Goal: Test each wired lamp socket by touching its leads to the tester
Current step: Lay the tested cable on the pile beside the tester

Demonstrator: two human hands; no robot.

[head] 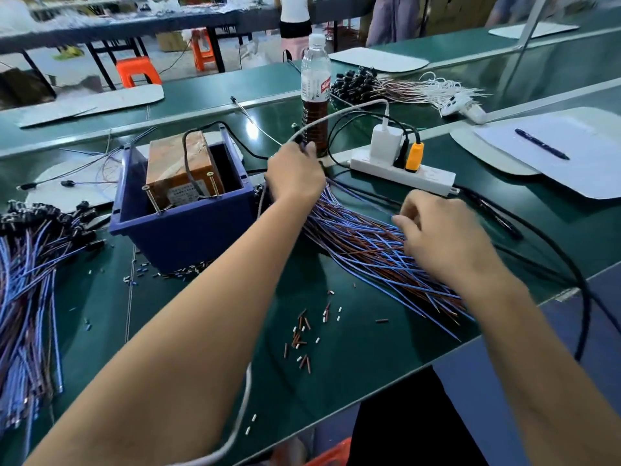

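Sockets with blue and brown leads (366, 240) are lying in a fanned bundle on the green desk (353, 364), just right of the blue bin (188, 223) that is holding the tester (183, 168). The bundle's long axis is running diagonally: socket ends are pointing up and left toward the bin, bare lead ends are trailing down and right toward the desk edge. The left hand (295, 174) is reaching across to the socket end, its fingers curling around what is probably one socket, though the grip is half hidden behind the hand. The right hand (440, 233) is resting on the middle of the leads, fingers bent and apparently picking at a strand. The left hand is sitting nearer the tester, so the coming move seems to be drawing one socket out along the bundle's axis and swinging its leads left to the tester's screws. A second pile (30, 280) is lying far left.
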